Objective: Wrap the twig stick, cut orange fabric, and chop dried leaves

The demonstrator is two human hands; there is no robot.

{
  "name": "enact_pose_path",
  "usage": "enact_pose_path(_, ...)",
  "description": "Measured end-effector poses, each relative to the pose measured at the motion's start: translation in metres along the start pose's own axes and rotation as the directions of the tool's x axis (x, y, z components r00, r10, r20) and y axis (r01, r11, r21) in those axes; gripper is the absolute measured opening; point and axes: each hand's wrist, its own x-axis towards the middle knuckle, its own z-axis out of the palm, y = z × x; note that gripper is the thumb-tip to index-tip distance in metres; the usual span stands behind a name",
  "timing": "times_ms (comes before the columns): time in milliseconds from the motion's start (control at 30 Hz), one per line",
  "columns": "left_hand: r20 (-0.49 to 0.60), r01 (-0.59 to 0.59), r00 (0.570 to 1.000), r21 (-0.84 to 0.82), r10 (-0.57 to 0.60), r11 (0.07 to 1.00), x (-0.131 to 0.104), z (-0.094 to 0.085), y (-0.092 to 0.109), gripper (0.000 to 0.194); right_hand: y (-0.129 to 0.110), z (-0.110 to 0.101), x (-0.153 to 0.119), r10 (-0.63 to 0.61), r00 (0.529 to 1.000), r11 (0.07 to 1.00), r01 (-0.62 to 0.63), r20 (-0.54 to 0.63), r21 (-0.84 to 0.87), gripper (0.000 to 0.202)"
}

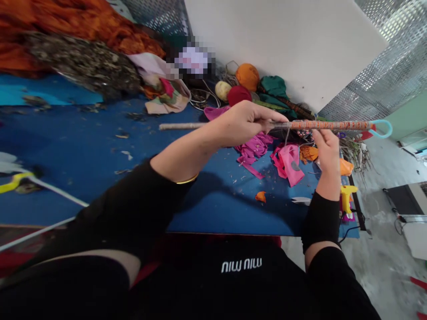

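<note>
A long thin stick is held level above the blue table. Its right part has an orange and grey wrapping, and a light blue loop is at its right end. My left hand is closed around the stick near its middle, index finger stretched along it. A thin grey strand hangs down just left of the wrapping. My right hand pinches the wrapped part from below, fingertips partly hidden behind it.
On the blue table lie pink cloth, magenta strips, an orange scrap and scissors. A yellow glue gun is at the right edge. Orange fabric and dark dried material are piled back left.
</note>
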Motion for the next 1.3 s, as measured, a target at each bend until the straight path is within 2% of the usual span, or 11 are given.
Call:
enact_pose_path(67,0.026,-0.002,1.0,-0.074,0.004,0.997,0.002,0.003,0.0,0.045,-0.02,0.029,-0.011,-0.095,0.98,0.965,0.048,0.173,0.256,0.047)
enact_pose_path(167,-0.003,-0.003,1.0,-0.095,0.002,0.995,0.002,0.007,0.0,0.044,-0.045,0.054,-0.028,-0.122,0.969,0.934,0.039,0.215,0.354,0.049)
enact_pose_path(267,-0.06,0.016,0.998,-0.056,-0.02,0.998,0.002,0.009,-0.002,0.042,-0.063,0.056,-0.042,-0.152,0.988,0.96,0.145,0.008,0.239,0.039)
enact_pose_path(333,-0.077,0.026,0.997,-0.027,-0.028,0.999,0.002,0.011,-0.002,0.041,-0.072,0.053,-0.048,-0.262,0.952,0.939,0.289,-0.156,0.189,0.035)
enact_pose_path(433,-0.062,0.01,0.998,0.021,-0.009,1.0,0.002,0.015,-0.001,0.04,-0.079,0.055,-0.051,-0.358,0.91,0.871,0.406,-0.206,0.278,0.035)
enact_pose_path(533,-0.042,0.005,0.999,0.111,-0.001,0.994,0.001,0.019,0.001,0.04,-0.078,0.064,-0.049,-0.319,0.93,0.811,0.369,-0.185,0.455,0.04)
enact_pose_path(633,-0.073,0.012,0.997,0.217,0.004,0.976,-0.001,0.023,0.003,0.039,-0.077,0.066,-0.047,-0.248,0.942,0.789,0.331,-0.225,0.517,0.04)
enact_pose_path(767,-0.126,0.02,0.992,0.351,0.026,0.936,-0.006,0.032,0.006,0.039,-0.084,0.057,-0.054,-0.172,0.953,0.852,0.272,-0.251,0.448,0.04)
enact_pose_path(967,-0.108,0.033,0.994,0.447,0.017,0.894,-0.011,0.039,0.011,0.041,-0.102,0.051,-0.074,-0.141,0.977,0.931,0.187,-0.162,0.314,0.037)
enact_pose_path(1100,-0.098,0.056,0.995,0.485,-0.01,0.873,-0.009,0.032,0.01,0.043,-0.103,0.049,-0.068,-0.194,0.966,0.88,0.249,-0.173,0.404,0.034)
enact_pose_path(1300,-0.089,0.056,0.996,0.502,-0.013,0.863,-0.007,0.027,0.007,0.045,-0.102,0.032,-0.059,-0.221,0.944,0.928,0.282,-0.246,0.245,0.033)
